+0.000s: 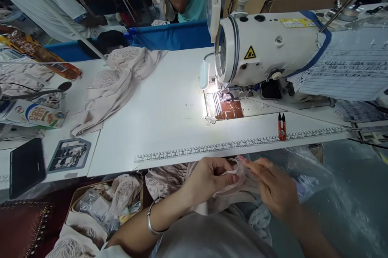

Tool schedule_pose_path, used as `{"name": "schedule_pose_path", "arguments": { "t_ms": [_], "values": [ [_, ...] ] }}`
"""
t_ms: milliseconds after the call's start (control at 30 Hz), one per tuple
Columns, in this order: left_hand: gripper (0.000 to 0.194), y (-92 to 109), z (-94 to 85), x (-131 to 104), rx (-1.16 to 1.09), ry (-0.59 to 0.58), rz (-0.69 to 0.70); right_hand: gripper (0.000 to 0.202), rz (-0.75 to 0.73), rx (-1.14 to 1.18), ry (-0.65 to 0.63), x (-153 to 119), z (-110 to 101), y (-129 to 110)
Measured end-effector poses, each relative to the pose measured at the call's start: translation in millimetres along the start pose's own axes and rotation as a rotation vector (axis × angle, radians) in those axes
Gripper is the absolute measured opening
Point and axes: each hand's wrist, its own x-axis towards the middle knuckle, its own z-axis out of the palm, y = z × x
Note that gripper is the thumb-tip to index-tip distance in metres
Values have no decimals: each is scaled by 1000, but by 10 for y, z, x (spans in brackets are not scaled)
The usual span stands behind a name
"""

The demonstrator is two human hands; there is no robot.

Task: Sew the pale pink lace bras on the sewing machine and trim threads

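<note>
Over my lap, just off the table's front edge, my left hand (210, 177) pinches a pale beige garment (236, 197) between thumb and fingers. A narrow edge of it curls into a small loop above the thumb. From the other side my right hand (274, 185) reaches in, its fingertips closed at that loop's edge. Lace fabric (168, 179) bunches beside my left hand. Red-handled thread snips (281, 127) lie on the table near a printed ruler strip (212, 147). Behind them stands a white sewing machine (260, 47), its lamp lighting the needle area.
A heap of beige lace garments (121, 84) lies on the table's left part. Further left are a drink bottle (33, 49), a milk carton (36, 114) and a dark phone (27, 167). A box of fabric (112, 197) stands below. Co-workers sit beyond the blue cloth barrier (176, 35).
</note>
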Motion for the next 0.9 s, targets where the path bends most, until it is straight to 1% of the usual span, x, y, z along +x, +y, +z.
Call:
{"name": "schedule_pose_path", "arguments": {
  "t_ms": [100, 233, 433, 700, 900],
  "values": [
    [41, -50, -4, 29, -63, 15, 31, 59, -109, -140, 21, -4, 23, -46],
    [41, -73, 2, 32, -68, 8, 56, 65, -143, -252, 3, -1, 54, -61],
    [39, -71, 1, 32, -61, 16, 55, 67, -183, -307, -2, -19, 37, -65],
    [35, -106, 3, 49, -63, 19, 31, 63, -187, -310, -20, -26, 50, -58],
    [33, -83, 1, 37, -26, 17, 37, 63, -186, -328, -11, -29, 48, -70]
  ]
}}
